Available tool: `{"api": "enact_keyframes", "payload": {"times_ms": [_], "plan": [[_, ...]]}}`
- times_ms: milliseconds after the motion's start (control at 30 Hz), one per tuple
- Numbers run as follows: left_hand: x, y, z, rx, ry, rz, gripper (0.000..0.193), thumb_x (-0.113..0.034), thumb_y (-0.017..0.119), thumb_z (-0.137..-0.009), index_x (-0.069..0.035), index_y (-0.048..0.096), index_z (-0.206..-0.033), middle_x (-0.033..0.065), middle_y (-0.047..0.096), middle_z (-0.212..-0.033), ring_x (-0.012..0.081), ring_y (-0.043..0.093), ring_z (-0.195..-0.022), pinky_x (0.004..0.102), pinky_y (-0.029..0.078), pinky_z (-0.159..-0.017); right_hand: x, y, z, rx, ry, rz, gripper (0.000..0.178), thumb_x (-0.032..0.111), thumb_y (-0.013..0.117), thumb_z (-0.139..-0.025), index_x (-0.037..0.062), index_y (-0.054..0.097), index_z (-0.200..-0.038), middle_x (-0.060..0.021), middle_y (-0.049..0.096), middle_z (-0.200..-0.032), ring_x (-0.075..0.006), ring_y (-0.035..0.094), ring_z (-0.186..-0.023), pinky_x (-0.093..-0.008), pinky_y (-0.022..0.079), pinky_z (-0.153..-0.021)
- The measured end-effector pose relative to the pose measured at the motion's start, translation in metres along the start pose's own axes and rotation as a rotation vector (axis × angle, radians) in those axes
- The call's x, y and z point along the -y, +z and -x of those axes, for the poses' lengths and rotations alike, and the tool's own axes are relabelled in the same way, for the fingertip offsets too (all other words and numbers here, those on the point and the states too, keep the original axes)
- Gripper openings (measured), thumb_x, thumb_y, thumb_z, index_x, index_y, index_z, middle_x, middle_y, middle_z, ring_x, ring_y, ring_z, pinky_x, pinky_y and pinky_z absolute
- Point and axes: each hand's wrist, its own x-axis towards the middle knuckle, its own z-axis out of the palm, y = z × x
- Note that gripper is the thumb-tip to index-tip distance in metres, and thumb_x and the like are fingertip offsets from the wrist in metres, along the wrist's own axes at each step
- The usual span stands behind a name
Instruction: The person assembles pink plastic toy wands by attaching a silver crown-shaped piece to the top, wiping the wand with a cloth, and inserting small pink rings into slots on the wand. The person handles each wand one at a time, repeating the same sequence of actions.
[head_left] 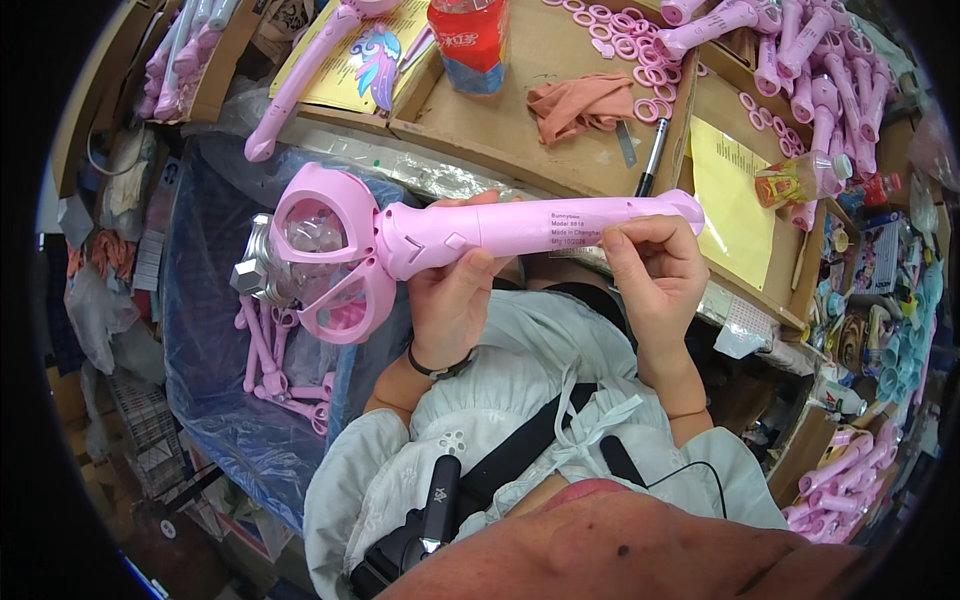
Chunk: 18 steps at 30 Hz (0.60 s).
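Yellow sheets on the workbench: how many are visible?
2: one yellow sheet at upper left, beneath the winged ornament; another sheet at right, beside the yellow-drink bottle. More may be stacked underneath.

Beyond the near edge of the tray (pixel 480 130), the left hand (pixel 447 310) is gripping a pink wand (pixel 510 222); the right hand (pixel 655 280) is pinching its clear label (pixel 578 230).

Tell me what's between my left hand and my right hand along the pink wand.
In the head view, between your left hand and right hand runs the pink wand's handle, with a clear, dark-printed label on it.
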Motion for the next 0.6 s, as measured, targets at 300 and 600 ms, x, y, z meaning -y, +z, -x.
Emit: {"api": "enact_keyframes", "payload": {"times_ms": [300, 600], "plan": [[0.0017, -0.0004, -0.0008, 0.015, 0.016, -0.015, 0.045, -0.013, 0.059, -0.090, -0.007, 0.037, -0.129, 0.0142, 0.045, -0.135, 0.0368, 0.041, -0.127, 0.0505, 0.036, -0.105, -0.0032, -0.0006, -0.0010, -0.005, -0.039, 0.012, 0.011, 0.000, 0.067, -0.083, 0.0000, 0.058, -0.089, -0.0037, 0.063, -0.082, -0.0050, 0.056, -0.067, -0.0187, 0.045, -0.061], [-0.0007, 0.0009, -0.0028, 0.016, -0.010, -0.040, 0.046, -0.014, 0.059, -0.090, -0.006, 0.036, -0.129, 0.0140, 0.045, -0.134, 0.0365, 0.041, -0.127, 0.0501, 0.037, -0.105, -0.0040, -0.0014, -0.0004, -0.011, -0.031, 0.008, 0.011, 0.000, 0.067, -0.082, 0.0000, 0.058, -0.089, -0.0032, 0.063, -0.081, -0.0049, 0.056, -0.066, -0.0183, 0.045, -0.060]]}}
